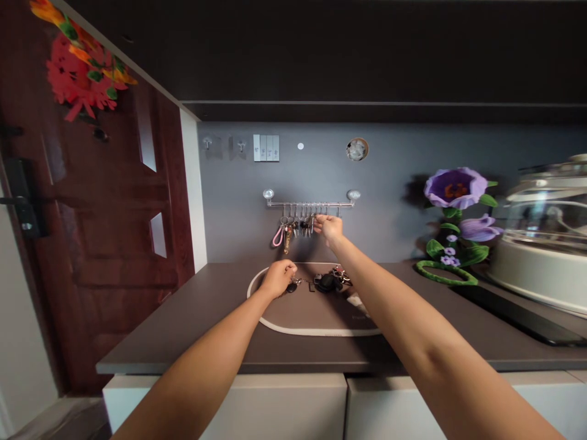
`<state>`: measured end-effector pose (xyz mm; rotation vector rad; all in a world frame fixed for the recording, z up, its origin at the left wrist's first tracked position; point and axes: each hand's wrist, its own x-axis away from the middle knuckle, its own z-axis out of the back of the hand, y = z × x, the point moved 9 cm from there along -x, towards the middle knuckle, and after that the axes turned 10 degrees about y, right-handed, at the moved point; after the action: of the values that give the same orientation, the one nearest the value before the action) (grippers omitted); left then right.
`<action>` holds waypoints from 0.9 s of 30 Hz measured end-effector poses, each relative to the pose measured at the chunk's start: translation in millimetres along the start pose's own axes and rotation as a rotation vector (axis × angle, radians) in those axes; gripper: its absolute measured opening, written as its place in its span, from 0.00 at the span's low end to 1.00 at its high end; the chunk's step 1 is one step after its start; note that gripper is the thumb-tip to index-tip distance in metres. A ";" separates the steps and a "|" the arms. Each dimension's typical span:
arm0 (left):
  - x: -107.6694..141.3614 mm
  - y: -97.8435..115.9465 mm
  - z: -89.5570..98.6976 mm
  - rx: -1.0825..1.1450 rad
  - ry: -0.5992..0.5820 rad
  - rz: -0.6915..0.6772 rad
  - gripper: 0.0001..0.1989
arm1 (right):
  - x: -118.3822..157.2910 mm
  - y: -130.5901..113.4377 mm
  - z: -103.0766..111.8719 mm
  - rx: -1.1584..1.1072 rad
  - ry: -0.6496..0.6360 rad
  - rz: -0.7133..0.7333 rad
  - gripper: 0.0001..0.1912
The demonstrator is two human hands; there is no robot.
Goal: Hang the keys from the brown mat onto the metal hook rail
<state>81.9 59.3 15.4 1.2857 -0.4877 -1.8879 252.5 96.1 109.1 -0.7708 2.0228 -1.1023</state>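
A metal rail (312, 205) with several hooks is fixed to the grey wall, and keys (301, 228) hang from it beside a pink loop (278, 236) and a brown strap (287, 239). My right hand (329, 228) is raised at the right part of the hooks, its fingers pinched at a key there. Lower down, over the left part of an oval mat (312, 324), my left hand (279, 277) has curled fingers at a dark key fob (291, 286) with a chain. More dark keys and fobs (328, 282) lie in a pile on the mat.
At the right stand purple fabric flowers (456, 188), a glass-topped appliance (545, 244) and a long black object (518, 315). A dark shelf (367, 55) overhangs the counter (192, 330). A red-brown door (114, 244) is at the left.
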 end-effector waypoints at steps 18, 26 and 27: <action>-0.4 -0.7 0.9 -0.014 -0.005 -0.015 0.09 | -2.4 7.2 -1.5 0.089 0.025 -0.037 0.05; -0.9 -5.5 0.9 0.004 -0.005 0.013 0.09 | -8.1 16.5 2.9 0.124 -0.017 -0.034 0.04; -0.7 -5.6 1.1 0.004 -0.006 0.014 0.09 | -8.5 16.7 3.1 0.131 -0.023 -0.030 0.03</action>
<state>78.9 63.2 12.5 1.2762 -0.5022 -1.8804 257.0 108.9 95.8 -0.7456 1.9045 -1.2241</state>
